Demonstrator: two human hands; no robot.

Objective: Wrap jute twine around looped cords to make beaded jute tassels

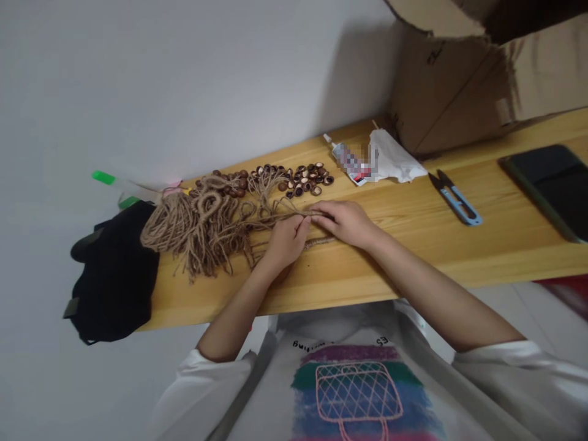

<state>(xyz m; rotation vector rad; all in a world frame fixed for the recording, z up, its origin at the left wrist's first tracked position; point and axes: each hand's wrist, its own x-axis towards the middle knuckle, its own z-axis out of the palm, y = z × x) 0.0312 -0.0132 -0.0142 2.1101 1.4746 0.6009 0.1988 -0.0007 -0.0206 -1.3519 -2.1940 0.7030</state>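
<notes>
Twine strand (281,215) pinched by left hand (285,242) and right hand (345,222), both apparently closed on it, near beads (304,177) on the worktop (413,251)

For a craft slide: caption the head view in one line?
Left hand and right hand pinch a jute cord on a wooden tabletop, beside twine bundles and small brown shells.

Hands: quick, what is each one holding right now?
Left hand: closed, pinching the jute twine.
Right hand: closed, pinching the same jute twine.
</notes>
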